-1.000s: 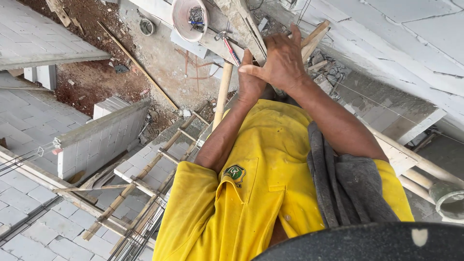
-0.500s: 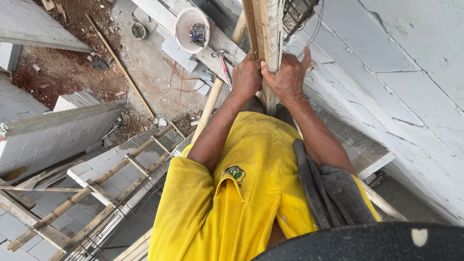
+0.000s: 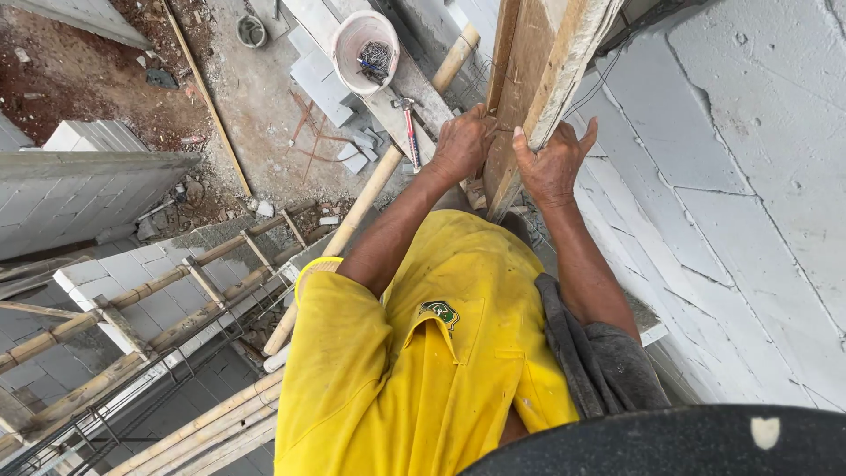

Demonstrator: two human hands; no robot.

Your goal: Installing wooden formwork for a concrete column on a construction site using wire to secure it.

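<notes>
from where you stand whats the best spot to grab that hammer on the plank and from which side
Probably the hammer by its red handle, low near the free end, coming from the left hand's side. It lies flat on the plank with its metal head toward the white bucket, handle pointing back at the person.

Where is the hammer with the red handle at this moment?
In the head view, the hammer lies on a plank below, just left of the left hand and right below the white bucket of nails.

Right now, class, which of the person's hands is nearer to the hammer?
Left. The left hand grips the wooden plank just beside the hammer; the right hand holds the plank's far side.
</notes>
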